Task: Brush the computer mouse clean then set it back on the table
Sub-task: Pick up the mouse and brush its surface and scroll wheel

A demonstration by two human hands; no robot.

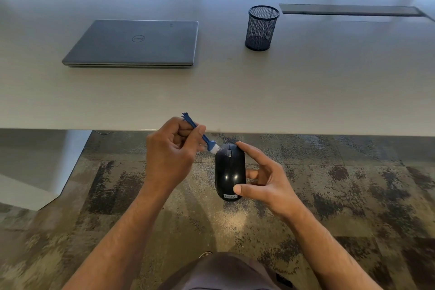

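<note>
While the right hand [266, 183] holds the black computer mouse [230, 172] in the air over the carpet, just short of the counter [211, 92] edge, its grip clamped end to end on it, the left hand [171, 155] pinches a small blue brush [200, 134], bristles touching the mouse's front left. A closed laptop [134, 42] and mesh pen cup [261, 28] sit on the counter.

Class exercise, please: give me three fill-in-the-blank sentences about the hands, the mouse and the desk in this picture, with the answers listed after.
1. The right hand holds a black Lenovo ____.
2. The left hand grips a small blue ____, its white bristles at the front edge of what the right hand holds.
3. On the table, the Dell laptop lies ____, left of the mesh pen cup.

Answers: mouse; brush; closed
</note>
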